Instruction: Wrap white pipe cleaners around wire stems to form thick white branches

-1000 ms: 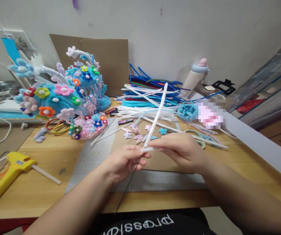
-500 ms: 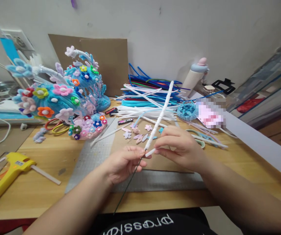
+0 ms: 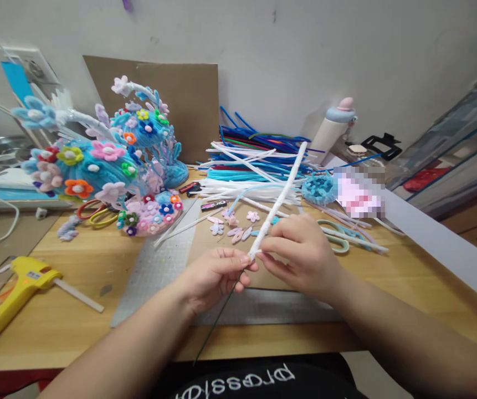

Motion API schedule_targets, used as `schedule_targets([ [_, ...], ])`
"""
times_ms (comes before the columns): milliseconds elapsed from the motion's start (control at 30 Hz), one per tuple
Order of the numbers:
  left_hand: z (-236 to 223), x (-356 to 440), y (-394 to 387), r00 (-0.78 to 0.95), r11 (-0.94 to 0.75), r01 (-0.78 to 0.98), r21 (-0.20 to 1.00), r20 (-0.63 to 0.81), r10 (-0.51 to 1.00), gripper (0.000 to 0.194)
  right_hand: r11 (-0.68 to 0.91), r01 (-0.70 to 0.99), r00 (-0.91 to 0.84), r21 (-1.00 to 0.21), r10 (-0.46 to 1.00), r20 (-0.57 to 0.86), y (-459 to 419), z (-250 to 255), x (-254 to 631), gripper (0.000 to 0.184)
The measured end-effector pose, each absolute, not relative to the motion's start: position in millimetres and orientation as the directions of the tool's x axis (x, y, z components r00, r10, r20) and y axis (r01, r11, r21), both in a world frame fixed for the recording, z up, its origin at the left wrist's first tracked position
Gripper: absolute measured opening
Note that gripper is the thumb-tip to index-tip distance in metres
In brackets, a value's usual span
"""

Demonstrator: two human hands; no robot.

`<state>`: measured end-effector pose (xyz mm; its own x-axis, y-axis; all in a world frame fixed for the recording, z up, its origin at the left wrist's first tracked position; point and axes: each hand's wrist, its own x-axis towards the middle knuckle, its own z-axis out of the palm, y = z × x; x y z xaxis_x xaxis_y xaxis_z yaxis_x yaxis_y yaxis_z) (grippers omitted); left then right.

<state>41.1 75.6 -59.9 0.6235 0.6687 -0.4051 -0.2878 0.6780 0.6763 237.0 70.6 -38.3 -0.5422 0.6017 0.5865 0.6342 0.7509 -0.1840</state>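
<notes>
Between the thumb and fingers of my left hand (image 3: pixel 217 277) is the lower end of a wire stem (image 3: pixel 218 320), thin and dark green where bare. Its upper part is wound in a fuzzy white pipe cleaner (image 3: pixel 283 194) and slants up to the right. My right hand (image 3: pixel 304 252) is closed at the bottom of the winding, fingertips pinching the short loose end of the white pipe cleaner close against the stem. Below the hands lie small pastel fuzzy petals and flowers (image 3: pixel 238 235) on a cardboard sheet (image 3: pixel 238 280).
A yellow glue gun (image 3: pixel 26 285) lies at left. Decorated pipe-cleaner pieces (image 3: pixel 101 166) stand behind it. Bundled pipe cleaners (image 3: pixel 255 166) are stacked at the back, near a blue fuzzy ring (image 3: pixel 318 189), scissors (image 3: pixel 338 241) and a white bottle (image 3: pixel 333 130). A grey cutting mat (image 3: pixel 150 288) lies under the cardboard.
The loose end has been drawn in closer around the stem, and my right fingers have moved in to the winding. The stem's top has tilted rightward. My left hand has barely moved.
</notes>
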Motion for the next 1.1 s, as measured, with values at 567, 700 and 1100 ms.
schedule_targets([
  [567, -58, 48, 67, 0.478, 0.427, -0.255, 0.868, -0.271, 0.836, 0.02, 0.721, 0.661, -0.515, -0.208, 0.638, 0.573, 60, -42, 225, 0.02],
  [700, -51, 48, 64, 0.439, 0.38, -0.205, 0.902, -0.262, 0.859, 0.022, 0.766, 0.608, -0.573, -0.208, 0.605, 0.552, 63, -35, 232, 0.008],
  [1100, -39, 35, 54, 0.414, -0.5, 0.665, 0.555, 0.284, 0.865, 0.013, 0.761, 0.6, -0.793, 0.244, 0.526, 0.307, 32, 20, 241, 0.019],
])
